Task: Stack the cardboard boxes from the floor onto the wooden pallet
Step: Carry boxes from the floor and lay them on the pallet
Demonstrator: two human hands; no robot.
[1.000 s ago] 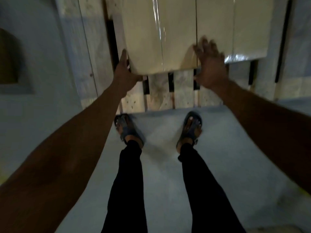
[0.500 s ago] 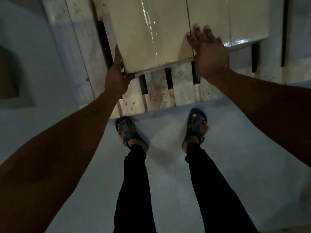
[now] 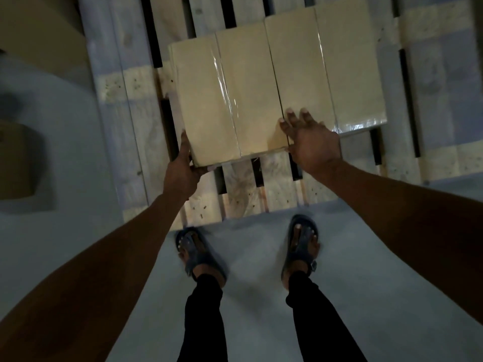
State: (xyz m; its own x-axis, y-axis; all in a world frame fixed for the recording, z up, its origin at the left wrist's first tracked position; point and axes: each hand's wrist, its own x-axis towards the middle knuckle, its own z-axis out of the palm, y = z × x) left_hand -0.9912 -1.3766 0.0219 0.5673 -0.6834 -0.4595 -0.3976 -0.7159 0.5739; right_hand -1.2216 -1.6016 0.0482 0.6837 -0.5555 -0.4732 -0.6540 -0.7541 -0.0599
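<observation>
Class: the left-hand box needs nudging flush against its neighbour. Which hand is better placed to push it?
The left hand: it grips the left box's outer near corner, while the right hand lies flat across the seam.

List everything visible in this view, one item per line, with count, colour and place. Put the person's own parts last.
cardboard boxes on pallet: two, tan, taped, side by side on the slats
wooden pallet: one, pale wood, on the floor ahead of the feet
other cardboard boxes: two partly seen, brown, far left
floor: grey
left hand: grips the left box's near left corner
right hand: fingers straight, at the near edge where the boxes meet
feet in sandals: two, dark, on the floor
</observation>
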